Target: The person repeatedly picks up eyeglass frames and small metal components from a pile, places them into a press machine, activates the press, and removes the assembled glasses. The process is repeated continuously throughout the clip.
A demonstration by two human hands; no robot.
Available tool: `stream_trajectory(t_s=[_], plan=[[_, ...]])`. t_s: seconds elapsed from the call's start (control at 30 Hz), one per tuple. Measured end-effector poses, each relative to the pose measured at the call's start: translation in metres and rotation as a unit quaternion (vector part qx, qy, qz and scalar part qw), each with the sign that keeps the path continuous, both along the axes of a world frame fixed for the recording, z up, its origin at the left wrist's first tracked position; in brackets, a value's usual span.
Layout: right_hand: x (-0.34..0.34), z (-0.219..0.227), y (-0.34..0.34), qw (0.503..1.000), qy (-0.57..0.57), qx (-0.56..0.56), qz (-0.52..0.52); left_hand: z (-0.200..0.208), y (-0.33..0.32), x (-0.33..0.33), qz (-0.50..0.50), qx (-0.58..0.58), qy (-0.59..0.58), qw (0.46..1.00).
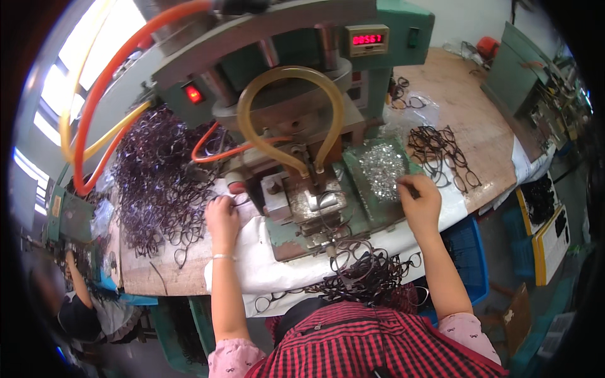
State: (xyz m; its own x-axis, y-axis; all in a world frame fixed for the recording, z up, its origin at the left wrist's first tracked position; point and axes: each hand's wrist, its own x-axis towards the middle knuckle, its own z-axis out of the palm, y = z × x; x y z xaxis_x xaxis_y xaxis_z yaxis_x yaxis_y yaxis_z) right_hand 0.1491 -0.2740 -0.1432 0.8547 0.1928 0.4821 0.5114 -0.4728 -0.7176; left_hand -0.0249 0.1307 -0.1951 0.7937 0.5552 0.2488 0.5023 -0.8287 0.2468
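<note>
One green press (290, 116) stands centrally; dark eyeglass frames (161, 170) heaped left; silver pieces (380, 170) piled right — right hand (421, 205) at their right edge, fingers bent, grip unclear; left hand (223, 222) just beside red knob (236, 187) — cannot tell whether grasping

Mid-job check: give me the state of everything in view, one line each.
Left hand: beside the press, fingers curled; what it holds is unclear.
Right hand: fingers bent, at the metal pieces; grip unclear.
Red switch: lit.
Counter display: lit red.
Looped tube: arched, ends down at the tooling.
Metal pieces: loose, heaped.
Left frames: tangled in a heap.
Right frames: overlapping, loosely spread.
Front frames: piled up by the apron.
</note>
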Motion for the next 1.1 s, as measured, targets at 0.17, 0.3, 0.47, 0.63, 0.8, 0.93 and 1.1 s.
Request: stream_trajectory(t_s=[0.17,0.3,0.47,0.63,0.8,0.93,1.1], plan=[[-0.021,0.017,-0.017,0.986,0.112,0.112,0.048,0.011,-0.030,-0.005,-0.017,-0.227,-0.363,0.904],[-0.030,0.074,0.036,0.946,0.165,0.158,0.229,0.039,-0.043,0.001,-0.018,-0.340,-0.454,0.823],[-0.023,0.084,0.086,0.923,0.183,0.198,0.275,0.030,-0.069,-0.007,-0.002,-0.423,-0.485,0.765],[-0.035,0.076,0.091,0.915,0.201,0.221,0.270,0.063,-0.110,-0.013,-0.008,-0.398,-0.553,0.732],[-0.047,0.089,0.097,0.886,0.237,0.271,0.292,0.164,-0.137,0.000,-0.286,-0.255,-0.609,0.695],[-0.061,0.097,0.094,0.849,0.290,0.323,0.300,0.180,-0.145,0.018,-0.251,-0.271,-0.599,0.710],[-0.026,0.066,0.036,0.980,-0.016,0.013,0.198,0.153,-0.167,0.003,-0.338,-0.159,-0.477,0.796]])
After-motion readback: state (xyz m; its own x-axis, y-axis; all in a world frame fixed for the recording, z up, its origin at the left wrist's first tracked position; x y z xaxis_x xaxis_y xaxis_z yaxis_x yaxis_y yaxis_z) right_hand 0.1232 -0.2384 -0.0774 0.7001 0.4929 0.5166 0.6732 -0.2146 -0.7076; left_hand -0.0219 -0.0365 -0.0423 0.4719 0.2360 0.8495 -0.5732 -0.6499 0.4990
